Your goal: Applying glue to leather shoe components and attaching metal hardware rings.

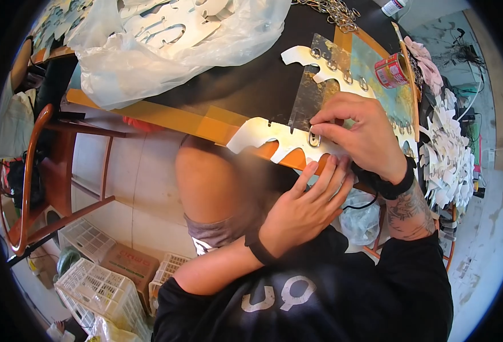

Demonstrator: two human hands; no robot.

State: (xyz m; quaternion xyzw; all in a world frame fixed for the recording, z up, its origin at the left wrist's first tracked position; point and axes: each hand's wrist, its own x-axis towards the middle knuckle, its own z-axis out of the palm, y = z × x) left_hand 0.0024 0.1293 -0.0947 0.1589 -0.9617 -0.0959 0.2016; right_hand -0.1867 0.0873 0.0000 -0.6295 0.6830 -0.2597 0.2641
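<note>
A white scalloped strip [257, 134] lies along the near edge of the dark table, with arched cut-outs along its near side. My left hand [302, 211] rests its outstretched fingers on the strip's near edge. Above the strip, my right hand [371, 131] pinches thumb and forefinger together at a small oval metal ring [314, 138]. The ring sits against the strip's surface; part of it is behind the fingertips. Farther back lies a second white strip [300, 55] with several metal rings along it. A dark, smeared flat plate [305, 97] lies between the two strips.
A plastic bag [114, 77] with white cut pieces covers the table's back left. Metal rings [334, 12] are heaped at the back. A red can [391, 71] stands at the right, near a pile of white pieces [448, 159]. A wooden chair [63, 165] is at the left.
</note>
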